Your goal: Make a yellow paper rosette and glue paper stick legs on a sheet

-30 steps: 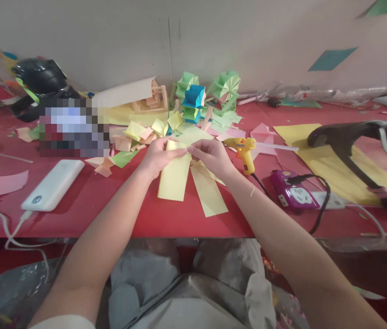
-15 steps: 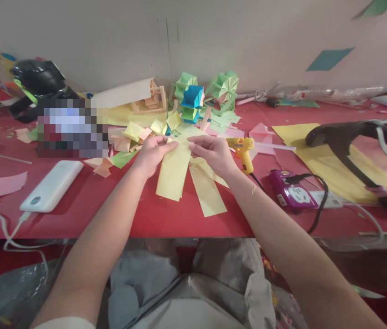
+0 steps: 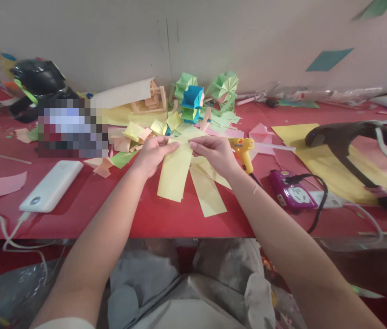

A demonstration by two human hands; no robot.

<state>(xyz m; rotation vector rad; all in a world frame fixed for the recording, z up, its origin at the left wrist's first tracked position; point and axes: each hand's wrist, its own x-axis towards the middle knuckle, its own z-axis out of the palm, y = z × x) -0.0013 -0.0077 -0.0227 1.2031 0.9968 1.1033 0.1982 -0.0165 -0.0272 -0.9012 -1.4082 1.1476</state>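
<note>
Carefully now: your left hand (image 3: 152,155) and right hand (image 3: 214,153) both pinch the far edge of the yellow paper strip (image 3: 174,171), fingers closed on it. Keep those edges aligned and crease firmly, clear of the glue gun (image 3: 243,151) at right.

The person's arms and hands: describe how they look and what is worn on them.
Both forearms are bare from wrist to near the shoulder. The left hand and right hand wear no gloves, and no rings or watch can be seen. A pale sleeve edge shows at the left upper arm. No markings visible.
</note>
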